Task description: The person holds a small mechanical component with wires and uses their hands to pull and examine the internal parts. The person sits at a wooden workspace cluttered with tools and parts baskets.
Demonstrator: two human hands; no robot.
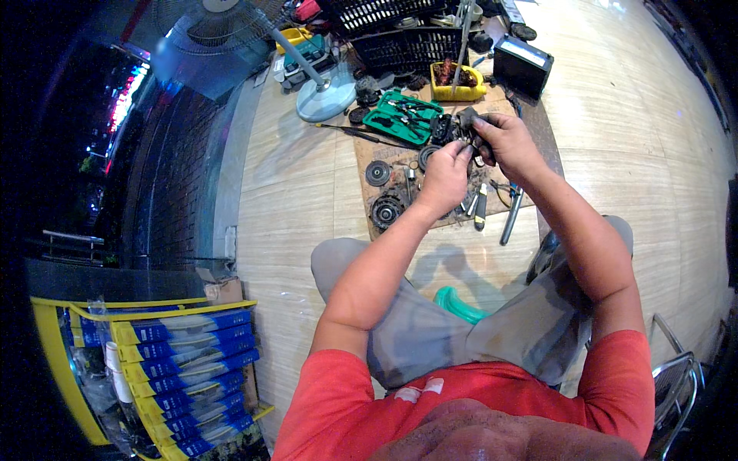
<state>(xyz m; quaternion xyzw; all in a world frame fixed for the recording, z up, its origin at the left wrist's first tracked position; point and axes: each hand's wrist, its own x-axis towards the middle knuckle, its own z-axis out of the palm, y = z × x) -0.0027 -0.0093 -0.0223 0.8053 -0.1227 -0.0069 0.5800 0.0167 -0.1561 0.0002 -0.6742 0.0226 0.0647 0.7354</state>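
Observation:
Both hands meet over the cardboard sheet [367,157]. The fingers of my right hand [510,144] are closed around a dark, greasy mechanical part [466,117]. Fingertips of my left hand [446,178] are pinched together at the part's lower side; what exactly they grip is hidden. Left of the part lies an open green tool case [398,115] with black tools in it. Nearer to me on the cardboard are a round dark disc [377,173], a dark ringed wheel [387,210], a yellow-and-black handled tool [481,207] and a long bar with a blue end [511,219].
Behind the work stand a yellow container [459,94] with dark, reddish contents, black crates [400,50] and a black box [523,69]. A standing fan's pale base [326,97] is at far left. A yellow rack of blue boxes [192,369] stands near left; something green [459,305] lies between my legs.

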